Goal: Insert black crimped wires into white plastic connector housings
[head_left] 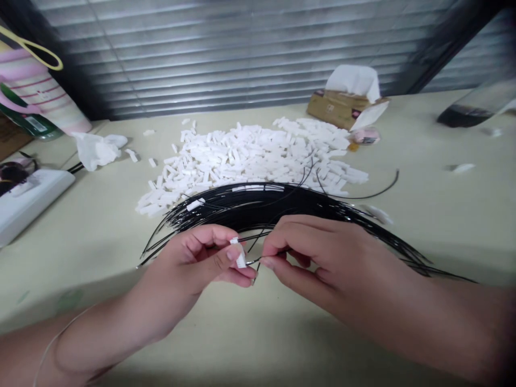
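My left hand pinches a small white plastic connector between thumb and fingers. My right hand pinches the end of a thin black wire, whose tip sits right at the connector. Both hands hover over a fanned bundle of black wires lying on the pale table. A few wires in the bundle carry white connectors at their ends. Behind the bundle lies a big heap of loose white connectors.
A tissue box stands at the back right with a small pink item beside it. A crumpled tissue lies back left near a striped bag. A white device sits at the left edge, a dark object far right.
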Action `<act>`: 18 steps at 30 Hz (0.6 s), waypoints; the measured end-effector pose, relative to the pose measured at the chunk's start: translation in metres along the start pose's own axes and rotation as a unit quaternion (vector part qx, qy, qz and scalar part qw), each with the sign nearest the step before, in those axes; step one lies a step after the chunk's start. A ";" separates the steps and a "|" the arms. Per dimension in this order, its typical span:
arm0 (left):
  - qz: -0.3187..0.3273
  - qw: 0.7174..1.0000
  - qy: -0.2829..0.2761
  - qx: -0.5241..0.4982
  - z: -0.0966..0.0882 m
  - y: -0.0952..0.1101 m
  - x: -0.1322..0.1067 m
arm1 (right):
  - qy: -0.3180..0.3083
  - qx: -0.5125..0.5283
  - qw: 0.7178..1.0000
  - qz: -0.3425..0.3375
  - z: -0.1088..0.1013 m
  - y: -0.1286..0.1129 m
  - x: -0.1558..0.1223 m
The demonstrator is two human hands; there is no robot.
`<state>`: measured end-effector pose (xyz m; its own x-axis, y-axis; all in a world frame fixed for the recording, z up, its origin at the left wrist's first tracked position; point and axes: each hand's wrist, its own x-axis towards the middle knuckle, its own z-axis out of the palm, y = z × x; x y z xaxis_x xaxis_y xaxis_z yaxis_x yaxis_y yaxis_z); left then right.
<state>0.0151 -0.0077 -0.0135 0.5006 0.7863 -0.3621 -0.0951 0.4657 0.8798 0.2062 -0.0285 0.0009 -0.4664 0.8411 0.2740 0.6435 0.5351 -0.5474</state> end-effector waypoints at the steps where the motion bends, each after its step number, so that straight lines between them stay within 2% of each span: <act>1: 0.001 1.000 0.000 0.001 0.000 0.000 0.000 | 0.000 0.000 1.000 0.003 0.000 0.000 0.000; 7: -0.002 1.000 0.012 0.012 0.002 0.000 0.000 | -0.037 -0.010 0.999 0.004 0.002 -0.004 -0.001; 11: 0.000 0.999 0.030 0.028 0.003 0.000 -0.002 | -0.069 -0.001 0.997 0.031 0.008 -0.005 -0.001; 13: 0.005 0.999 0.026 0.020 0.003 0.000 -0.002 | -0.055 -0.026 0.998 -0.002 0.007 -0.006 0.000; 16: 0.016 0.999 0.022 -0.018 0.002 0.000 -0.001 | 0.012 -0.093 0.991 -0.092 -0.001 -0.008 -0.001; 18: 0.022 0.998 0.037 -0.049 0.002 0.001 0.000 | 0.044 -0.138 0.983 -0.117 -0.007 -0.009 -0.003</act>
<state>0.0169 -0.0084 -0.0123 0.4287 0.8330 -0.3498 -0.2015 0.4656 0.8618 0.2065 -0.0354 0.0103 -0.5737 0.6902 0.4411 0.6713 0.7047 -0.2296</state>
